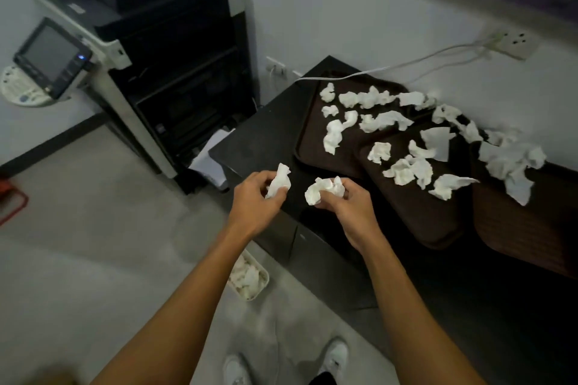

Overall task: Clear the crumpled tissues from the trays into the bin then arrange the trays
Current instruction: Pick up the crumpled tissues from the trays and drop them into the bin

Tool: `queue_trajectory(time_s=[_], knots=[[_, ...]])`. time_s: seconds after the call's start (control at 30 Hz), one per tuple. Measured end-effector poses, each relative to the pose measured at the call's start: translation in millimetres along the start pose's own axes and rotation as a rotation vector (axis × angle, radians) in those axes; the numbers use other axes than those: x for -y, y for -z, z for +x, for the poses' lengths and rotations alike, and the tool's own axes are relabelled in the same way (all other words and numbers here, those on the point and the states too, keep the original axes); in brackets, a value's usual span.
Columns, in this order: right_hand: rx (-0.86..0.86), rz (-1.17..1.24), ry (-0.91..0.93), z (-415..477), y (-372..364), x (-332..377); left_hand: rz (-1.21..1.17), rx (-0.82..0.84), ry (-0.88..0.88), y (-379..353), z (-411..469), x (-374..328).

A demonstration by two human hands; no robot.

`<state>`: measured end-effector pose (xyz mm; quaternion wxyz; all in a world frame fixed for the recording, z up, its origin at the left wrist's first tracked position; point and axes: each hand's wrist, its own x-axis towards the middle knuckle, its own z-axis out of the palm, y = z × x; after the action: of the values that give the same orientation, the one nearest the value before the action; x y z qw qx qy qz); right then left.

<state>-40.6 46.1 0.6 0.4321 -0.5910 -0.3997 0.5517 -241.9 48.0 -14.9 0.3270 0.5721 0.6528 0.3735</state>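
The left hand [255, 200] is closed around a crumpled tissue [279, 180], fingers pinching it so its white end sticks up above the knuckles. The right hand [348, 208] grips a second, larger wad of tissue [323, 189] in curled fingers. Both hands hover over the near left corner of the dark bench [250, 141], close to each other but not touching.

Below the left forearm, on the floor beside the bench, stands a small pale bin [250, 278] with white tissues already in it.

Farther out on the bench lie three dark brown trays. The far tray [308, 125], the middle tray [416, 216] and the right-hand tray [525, 228] overlap one another, and many loose tissues [403, 170] are scattered across all three.

A white cable [391, 67] runs from a wall socket [513, 42] onto the bench. A large black photocopier [162, 50] stands to the left.
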Motion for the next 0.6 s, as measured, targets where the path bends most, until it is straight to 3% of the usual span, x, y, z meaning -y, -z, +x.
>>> queue_trajectory(time_s=[0.3, 0.6], knots=[[0.124, -0.148, -0.032, -9.4, -100.4, -30.5, -0.03, -0.077, 0.112, 77.2, -25.9, 75.7], [0.183, -0.372, -0.026, 0.8, -157.8, -88.1, -0.005, -0.139, 0.319, 85.9, -47.0, 140.8]])
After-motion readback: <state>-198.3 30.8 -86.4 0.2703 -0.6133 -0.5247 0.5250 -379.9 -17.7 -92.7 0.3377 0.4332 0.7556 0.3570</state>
